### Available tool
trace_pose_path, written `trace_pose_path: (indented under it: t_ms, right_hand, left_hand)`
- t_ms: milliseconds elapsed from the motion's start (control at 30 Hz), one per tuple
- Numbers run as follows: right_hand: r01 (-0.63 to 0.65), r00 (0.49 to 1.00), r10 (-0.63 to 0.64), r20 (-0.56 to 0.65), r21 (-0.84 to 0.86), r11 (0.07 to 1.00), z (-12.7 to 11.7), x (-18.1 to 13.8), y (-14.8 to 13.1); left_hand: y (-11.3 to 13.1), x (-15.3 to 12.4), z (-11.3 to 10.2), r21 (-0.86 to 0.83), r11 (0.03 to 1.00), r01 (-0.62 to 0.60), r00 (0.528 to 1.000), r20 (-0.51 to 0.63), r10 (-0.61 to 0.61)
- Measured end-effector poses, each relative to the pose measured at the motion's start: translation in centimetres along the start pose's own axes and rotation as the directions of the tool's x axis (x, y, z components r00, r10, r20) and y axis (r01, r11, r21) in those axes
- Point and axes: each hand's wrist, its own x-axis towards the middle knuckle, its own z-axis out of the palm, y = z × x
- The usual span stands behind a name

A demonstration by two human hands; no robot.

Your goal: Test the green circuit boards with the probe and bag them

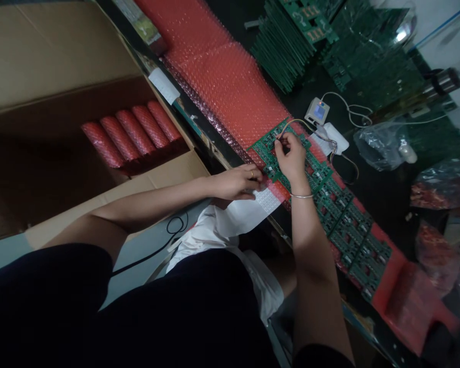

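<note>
A row of green circuit boards (341,214) lies along a long strip of red bubble wrap (230,76) on the dark bench. My right hand (289,158) is pinched on a thin wired probe or connector over the nearest board; its cable runs to a small white tester with a blue screen (317,111). My left hand (237,181), curled with a ring on one finger, rests on the edge of the boards beside a white label sheet (266,199). What its fingertips grip is hidden.
An open cardboard box (61,61) at left holds several red bubble-wrapped rolls (130,133). Stacks of green boards (291,41) stand at the back. Clear plastic bags (383,143) and red bagged parts (440,189) lie at right. A black cable (164,245) hangs below.
</note>
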Motion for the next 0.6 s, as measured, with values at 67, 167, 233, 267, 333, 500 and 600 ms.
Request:
trace_pose_path:
  t_ms: [67,167,233,267,333,500,600]
  right_hand:
    - [0.003,1.000,-0.003,-0.004,0.000,1.000,0.0,0.0,0.0]
    - [0.005,1.000,-0.005,-0.015,0.008,1.000,0.2,0.0,0.2]
    - [0.000,1.000,0.001,-0.024,0.022,1.000,0.3,0.1,0.3]
    - [-0.003,1.000,0.004,-0.029,0.032,0.999,0.3,0.1,0.3]
    - [-0.005,0.999,0.007,-0.040,0.054,0.999,0.4,0.1,0.4]
    - [0.000,0.999,0.002,-0.050,0.057,0.998,0.6,0.1,0.3]
    - [0.017,0.998,-0.014,-0.061,0.039,0.999,0.6,0.1,0.2]
  left_hand:
    - [0.1,-0.4,0.3,-0.009,1.000,0.013,1.000,0.001,-0.013]
    - [0.3,-0.9,0.8,-0.019,0.999,0.030,0.998,-0.049,-0.031]
    - [0.4,-1.1,1.1,-0.021,0.998,0.053,0.995,-0.083,-0.055]
    - [0.4,-1.2,1.3,-0.016,0.998,0.064,0.994,-0.090,-0.066]
    - [0.4,-1.3,1.5,0.004,0.997,0.079,0.992,-0.094,-0.078]
    - [0.6,-1.6,1.8,0.072,0.996,0.058,0.993,-0.103,-0.051]
    - [0.7,-1.8,1.9,0.102,0.994,0.043,0.991,-0.131,-0.029]
